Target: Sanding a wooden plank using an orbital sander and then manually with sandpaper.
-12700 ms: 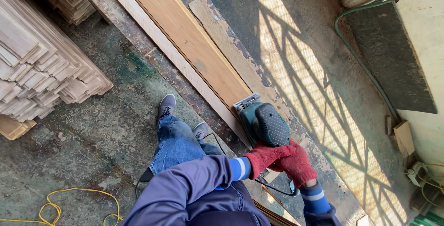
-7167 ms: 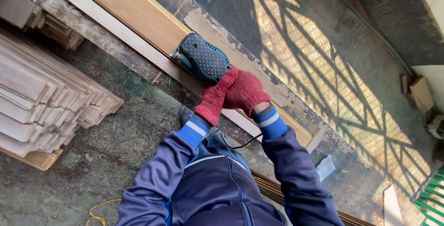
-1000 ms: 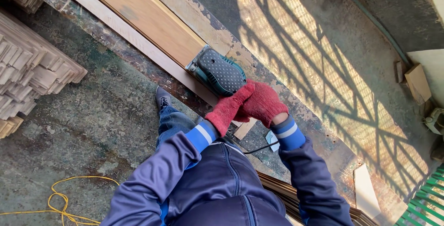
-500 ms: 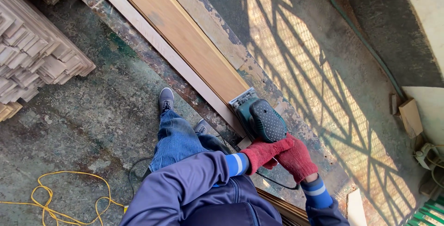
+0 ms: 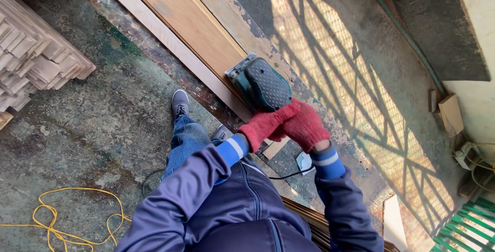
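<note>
Sunlit workbench (image 5: 319, 51) carries a long board (image 5: 180, 17); left hand (image 5: 265, 126) and right hand (image 5: 305, 126), both gloved, grip the sander (image 5: 260, 84) on it.

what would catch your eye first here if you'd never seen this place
Two red-gloved hands, left hand and right hand, clasp the rear of a green and black sander resting on a long wooden board that runs diagonally from the upper left. A bright lattice shadow falls across the floor to the right. A stack of pale wood strips sits at the left edge, with a yellow cable coiled at lower left.
</note>
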